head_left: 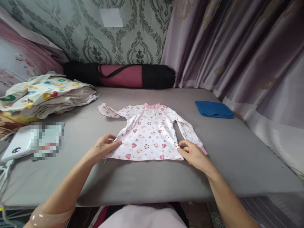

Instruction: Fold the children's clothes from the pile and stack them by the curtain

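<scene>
A small white long-sleeved shirt (147,133) with pink hearts, flowers and a pink collar lies spread on the grey bed sheet (147,180), collar away from me. My left hand (106,145) pinches its left side edge near the hem, thumb on top of the cloth. On the opposite side, my right hand (192,153) grips the right edge near the hem between thumb and fingers. The left sleeve is bent outward, while the right sleeve runs down past my right hand, which partly covers it near the pink cuff.
A folded blue cloth (214,109) lies at the right. Piled patterned fabric (45,95) sits at the left, with a white power bank (20,142) and cable nearer me. A black and maroon roll bag (121,76) lies along the wall; curtains (232,47) hang at right.
</scene>
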`<state>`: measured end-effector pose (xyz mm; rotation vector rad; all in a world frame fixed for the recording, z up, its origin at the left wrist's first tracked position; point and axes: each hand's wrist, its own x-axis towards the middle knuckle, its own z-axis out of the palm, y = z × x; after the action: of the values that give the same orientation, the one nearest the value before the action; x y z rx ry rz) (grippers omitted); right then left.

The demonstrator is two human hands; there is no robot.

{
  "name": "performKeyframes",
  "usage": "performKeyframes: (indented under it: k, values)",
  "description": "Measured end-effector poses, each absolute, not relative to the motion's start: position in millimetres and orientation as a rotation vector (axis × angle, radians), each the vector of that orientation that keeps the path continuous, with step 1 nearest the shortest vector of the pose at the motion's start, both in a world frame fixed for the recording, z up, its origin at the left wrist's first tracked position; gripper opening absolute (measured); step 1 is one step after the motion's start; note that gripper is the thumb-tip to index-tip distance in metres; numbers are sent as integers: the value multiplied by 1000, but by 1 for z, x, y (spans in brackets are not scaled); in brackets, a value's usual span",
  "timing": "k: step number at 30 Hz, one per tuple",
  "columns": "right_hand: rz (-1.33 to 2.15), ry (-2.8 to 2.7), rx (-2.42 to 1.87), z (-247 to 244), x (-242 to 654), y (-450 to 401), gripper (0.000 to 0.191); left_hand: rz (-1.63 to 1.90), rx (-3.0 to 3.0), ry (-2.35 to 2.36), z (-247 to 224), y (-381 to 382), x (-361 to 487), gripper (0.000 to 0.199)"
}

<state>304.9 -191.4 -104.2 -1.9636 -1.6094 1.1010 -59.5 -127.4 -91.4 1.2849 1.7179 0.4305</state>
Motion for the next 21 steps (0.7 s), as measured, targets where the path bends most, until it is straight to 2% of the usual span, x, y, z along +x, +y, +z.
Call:
performKeyframes:
  k: [3, 7, 10, 14, 18, 21]
  values:
    - [969, -1814, -2028, -97, 307, -189, 18, 323, 1453, 1574, -87, -125, -66, 54]
    - [848, -1935, -2085, -86, 311, -170, 20, 244, 1481, 1496, -77, -106, -74, 53]
    - [691, -1903, -2093, -83, 310, -142, 28, 326, 1401, 1569, -82, -77, -75, 52]
    - [451, -1924, -2206, -90, 298, -101, 34, 547, 1527, 1697, -102, -36, -60, 37]
    - [362, -1917, -2325, -102, 280, -84, 24, 517, 1695, 1843, -111, -12, -36, 31]
    - [268, -1921, -2310, -107, 271, -86, 20, 542, 1708, 1883, -111, -7, -22, 18]
